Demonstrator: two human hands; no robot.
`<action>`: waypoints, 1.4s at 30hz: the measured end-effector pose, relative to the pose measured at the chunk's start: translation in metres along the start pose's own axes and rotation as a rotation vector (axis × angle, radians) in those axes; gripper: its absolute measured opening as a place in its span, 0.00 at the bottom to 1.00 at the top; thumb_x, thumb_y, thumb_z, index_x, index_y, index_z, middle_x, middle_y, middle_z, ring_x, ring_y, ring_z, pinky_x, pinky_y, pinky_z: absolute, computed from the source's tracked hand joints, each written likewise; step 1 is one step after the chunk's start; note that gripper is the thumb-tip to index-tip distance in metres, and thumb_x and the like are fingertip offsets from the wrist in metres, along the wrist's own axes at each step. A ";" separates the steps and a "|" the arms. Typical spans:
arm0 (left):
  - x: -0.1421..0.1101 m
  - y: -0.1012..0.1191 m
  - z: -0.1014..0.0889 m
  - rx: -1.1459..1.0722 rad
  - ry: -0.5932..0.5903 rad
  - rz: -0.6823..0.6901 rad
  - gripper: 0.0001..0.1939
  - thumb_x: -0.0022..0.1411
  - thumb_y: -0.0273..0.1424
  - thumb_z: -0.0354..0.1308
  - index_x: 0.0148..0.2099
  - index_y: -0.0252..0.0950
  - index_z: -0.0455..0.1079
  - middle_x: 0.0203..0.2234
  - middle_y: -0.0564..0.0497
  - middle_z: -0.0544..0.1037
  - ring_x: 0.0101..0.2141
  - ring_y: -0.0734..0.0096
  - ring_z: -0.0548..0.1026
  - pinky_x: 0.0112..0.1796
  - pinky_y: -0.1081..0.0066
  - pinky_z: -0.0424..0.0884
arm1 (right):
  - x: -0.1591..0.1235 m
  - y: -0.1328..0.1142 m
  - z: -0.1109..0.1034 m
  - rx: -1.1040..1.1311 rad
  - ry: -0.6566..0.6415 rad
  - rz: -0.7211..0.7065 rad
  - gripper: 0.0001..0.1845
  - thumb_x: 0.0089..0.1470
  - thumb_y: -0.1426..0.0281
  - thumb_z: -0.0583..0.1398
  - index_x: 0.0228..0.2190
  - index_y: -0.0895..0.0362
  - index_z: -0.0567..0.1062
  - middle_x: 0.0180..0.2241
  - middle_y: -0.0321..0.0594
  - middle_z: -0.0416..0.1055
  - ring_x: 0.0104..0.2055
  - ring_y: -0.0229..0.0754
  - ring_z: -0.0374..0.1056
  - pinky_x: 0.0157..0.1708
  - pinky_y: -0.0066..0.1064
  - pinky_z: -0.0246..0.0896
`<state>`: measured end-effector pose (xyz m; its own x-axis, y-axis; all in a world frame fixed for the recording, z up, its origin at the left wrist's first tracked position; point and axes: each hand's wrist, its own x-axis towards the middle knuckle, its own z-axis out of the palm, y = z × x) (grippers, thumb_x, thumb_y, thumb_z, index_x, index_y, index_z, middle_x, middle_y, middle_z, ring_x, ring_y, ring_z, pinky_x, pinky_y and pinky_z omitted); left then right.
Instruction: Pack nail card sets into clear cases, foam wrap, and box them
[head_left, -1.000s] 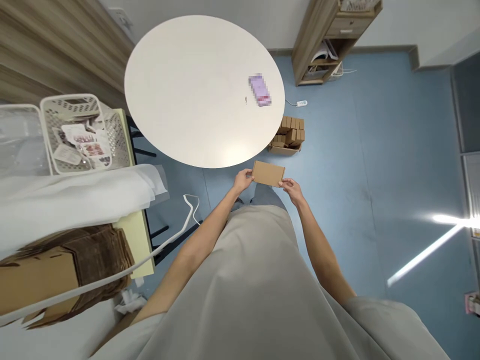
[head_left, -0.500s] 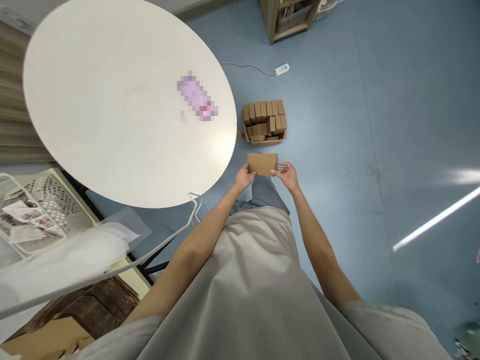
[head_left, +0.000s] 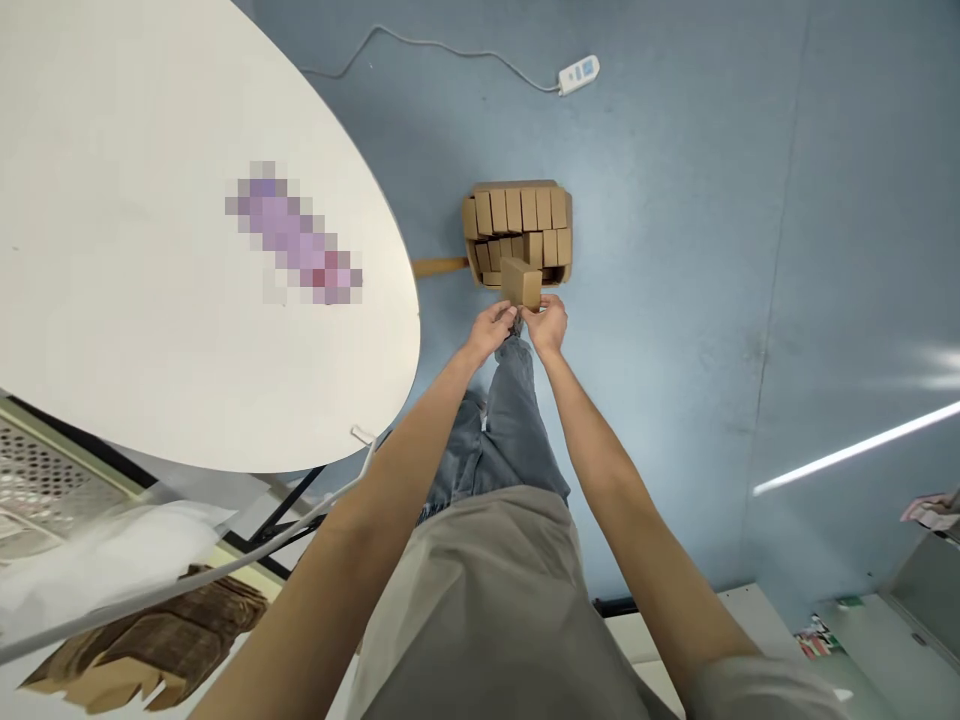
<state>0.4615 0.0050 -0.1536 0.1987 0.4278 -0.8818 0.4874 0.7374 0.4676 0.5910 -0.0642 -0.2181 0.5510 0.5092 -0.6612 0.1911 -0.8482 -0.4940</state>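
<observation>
A small brown cardboard box [head_left: 520,284] is held up between my two hands, turned so a narrow side shows. My left hand [head_left: 491,328] pinches at its lower left edge; the fingertips are partly hidden. At the lower right, my right hand [head_left: 549,322] grips the same box with thumb and fingers. Just beyond it on the floor stands a larger open carton [head_left: 568,222], holding several small brown boxes [head_left: 521,209] in rows. The held box overlaps the carton's near edge in view.
At left a round white table [head_left: 187,380] carries a pixelated purple item [head_left: 296,235]. A white corded remote [head_left: 578,75] lies on the blue floor. A wooden table leg [head_left: 441,266] reaches the carton. Flattened brown cardboard [head_left: 150,650] and white plastic sheeting [head_left: 142,550] are at lower left.
The small box has turned from broad side up to a narrower side and moved forward toward the carton. My hands have come closer together. The view has shifted nearer the carton.
</observation>
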 end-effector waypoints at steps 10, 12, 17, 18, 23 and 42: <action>0.104 -0.010 0.011 -0.062 0.009 -0.136 0.22 0.79 0.43 0.57 0.67 0.37 0.73 0.55 0.42 0.83 0.51 0.60 0.82 0.52 0.64 0.78 | 0.120 0.013 0.079 -0.044 0.026 0.090 0.21 0.55 0.66 0.70 0.47 0.56 0.73 0.53 0.53 0.72 0.60 0.57 0.71 0.62 0.51 0.70; 0.121 -0.019 0.015 -0.083 0.022 -0.147 0.21 0.80 0.43 0.56 0.65 0.38 0.74 0.52 0.43 0.84 0.50 0.62 0.82 0.51 0.65 0.78 | 0.137 0.020 0.091 -0.044 0.032 0.068 0.19 0.57 0.66 0.70 0.47 0.56 0.73 0.52 0.54 0.72 0.60 0.58 0.71 0.61 0.51 0.71; 0.144 -0.033 0.014 -0.125 0.046 -0.198 0.21 0.80 0.43 0.56 0.65 0.37 0.73 0.54 0.43 0.83 0.51 0.62 0.83 0.51 0.66 0.78 | 0.168 0.033 0.114 -0.040 0.028 0.075 0.19 0.58 0.66 0.70 0.48 0.57 0.72 0.54 0.58 0.72 0.63 0.61 0.69 0.62 0.54 0.72; 0.146 -0.034 0.013 -0.136 0.049 -0.208 0.21 0.79 0.42 0.56 0.65 0.37 0.73 0.54 0.43 0.83 0.51 0.61 0.83 0.52 0.65 0.78 | 0.173 0.034 0.118 -0.038 0.022 0.098 0.20 0.58 0.67 0.70 0.48 0.57 0.72 0.55 0.59 0.72 0.63 0.62 0.69 0.62 0.56 0.72; 0.151 -0.042 0.008 -0.166 0.078 -0.255 0.19 0.78 0.40 0.58 0.63 0.37 0.75 0.54 0.42 0.83 0.53 0.55 0.83 0.54 0.60 0.79 | 0.197 0.039 0.137 -0.035 0.057 0.141 0.23 0.58 0.65 0.71 0.50 0.58 0.71 0.57 0.60 0.71 0.63 0.65 0.72 0.61 0.61 0.71; 0.121 -0.064 -0.011 -0.221 0.146 -0.283 0.17 0.76 0.38 0.58 0.60 0.36 0.76 0.58 0.39 0.82 0.53 0.56 0.83 0.54 0.60 0.79 | 0.183 0.018 0.114 -0.203 0.033 0.186 0.15 0.62 0.64 0.70 0.45 0.57 0.75 0.54 0.59 0.77 0.59 0.63 0.75 0.62 0.59 0.68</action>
<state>0.4450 0.0149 -0.2897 -0.0485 0.2495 -0.9672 0.3077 0.9250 0.2232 0.6025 0.0309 -0.4127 0.6178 0.3394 -0.7093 0.2410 -0.9404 -0.2401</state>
